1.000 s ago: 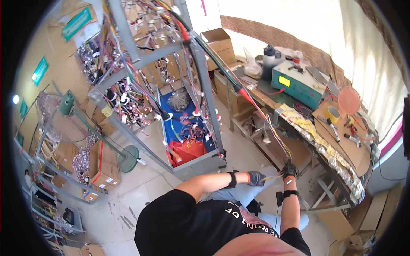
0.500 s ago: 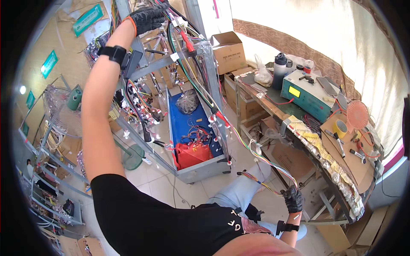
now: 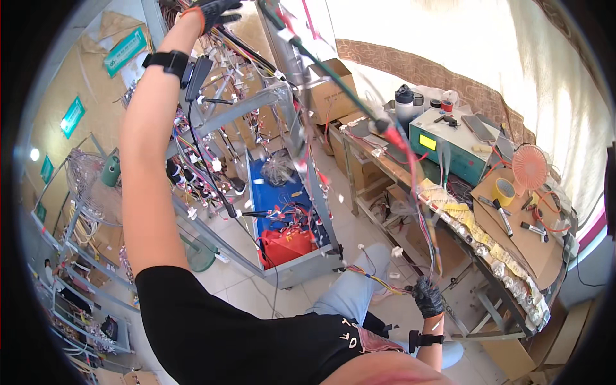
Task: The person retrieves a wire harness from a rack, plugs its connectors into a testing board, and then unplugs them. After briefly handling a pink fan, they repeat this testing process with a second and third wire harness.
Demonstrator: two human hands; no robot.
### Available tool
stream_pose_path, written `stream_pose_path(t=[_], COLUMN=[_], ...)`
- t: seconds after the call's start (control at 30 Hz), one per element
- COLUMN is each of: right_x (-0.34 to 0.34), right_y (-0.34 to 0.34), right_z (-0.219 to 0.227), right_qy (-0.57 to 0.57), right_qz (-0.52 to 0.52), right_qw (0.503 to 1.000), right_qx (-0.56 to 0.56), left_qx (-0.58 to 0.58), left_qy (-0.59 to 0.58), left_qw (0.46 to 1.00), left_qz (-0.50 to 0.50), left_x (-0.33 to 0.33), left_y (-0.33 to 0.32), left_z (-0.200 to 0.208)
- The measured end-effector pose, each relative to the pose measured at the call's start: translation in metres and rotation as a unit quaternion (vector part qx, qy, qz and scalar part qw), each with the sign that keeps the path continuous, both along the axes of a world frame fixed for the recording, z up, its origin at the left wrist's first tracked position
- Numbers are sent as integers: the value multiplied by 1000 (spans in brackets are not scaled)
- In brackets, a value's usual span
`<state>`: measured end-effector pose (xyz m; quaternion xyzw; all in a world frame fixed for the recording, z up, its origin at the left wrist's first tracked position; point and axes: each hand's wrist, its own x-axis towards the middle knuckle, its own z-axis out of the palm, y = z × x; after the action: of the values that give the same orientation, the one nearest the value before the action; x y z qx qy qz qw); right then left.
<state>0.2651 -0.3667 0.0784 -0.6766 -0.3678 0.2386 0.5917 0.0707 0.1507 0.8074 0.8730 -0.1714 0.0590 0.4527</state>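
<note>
Holding a bunch of wires (image 3: 421, 219) beside the desk (image 3: 396, 172), the right hand (image 3: 427, 297) in the head view has its fingers curled tight around them. The left hand (image 3: 215, 14) is up high; its fingers look straight, but the top edge cuts it off, so I cannot tell if they pinch anything. It seems best to grip firmly and pull softly, so nothing knots. The wires look thin, round and bendy, with a long red sleeve (image 3: 393, 133)

L hand (image 3: 213, 14): from beside knee (1 s ago) to rack (image 3: 240, 110) top, slightly higher vs 0.5 s ago. Wire bundle (image 3: 340, 85): swung R since 0.5 s ago, now blurred, crossing worktop (image 3: 387, 163) edge in view.
</note>
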Motion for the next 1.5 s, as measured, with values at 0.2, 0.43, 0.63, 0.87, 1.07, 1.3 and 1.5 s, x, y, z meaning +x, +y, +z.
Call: stream_pose_path(t=[0.2,0.43,0.63,0.87,1.07,1.3,1.5], right_x=[8,33,39,54,61,49,41], right_y=[-8,0,14,38,65,64,55], right_z=[-45,-114,-126,-146,-145,-114,-84], right_qy=[5,14,-297,-207,-30,-182,-333], right_qz=[-16,-92,-49,-30,-24,-21,75], right_qw=[998,995,938,961,999,981,934], right_qx=[58,-33,-171,-183,-3,-70,-105], left_qx=[-85,25,-96,-234,-186,-105,-94], left_qy=[-57,-240,-323,-242,-258,-299,-303], left_qw=[923,837,859,918,924,917,918], left_qz=[371,491,386,211,212,242,239], left_x=[-28,-50,-103,-130,-149,-145,-114], left_y=[-44,-63,-6,-68,-77,-71,-76], left_z=[-67,-113,-123,-103,-97,-86,-95])
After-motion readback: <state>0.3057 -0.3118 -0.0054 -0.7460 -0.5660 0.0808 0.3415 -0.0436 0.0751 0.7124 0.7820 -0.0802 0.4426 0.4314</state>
